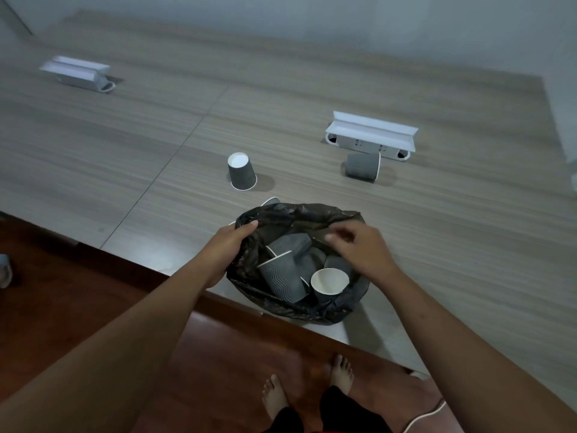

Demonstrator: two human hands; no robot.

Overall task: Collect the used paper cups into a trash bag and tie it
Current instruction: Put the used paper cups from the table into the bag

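Note:
A black trash bag [299, 214] stands open at the near edge of the table and holds several grey ribbed paper cups [282, 275], one showing its white inside [329, 280]. My left hand [229, 245] grips the bag's left rim. My right hand [359, 245] hovers over the bag's right side with fingers loosely curled and nothing in them. On the table beyond, one grey cup [241, 171] stands upside down. Another grey cup [362, 166] lies on its side. A third cup's rim [271, 201] peeks out behind the bag.
The wood-grain table [156, 135] carries two white socket boxes, one near the lying cup [371, 134] and one at the far left [76, 73]. My bare feet [307, 385] stand on the reddish floor. A white cable [424, 415] lies by them.

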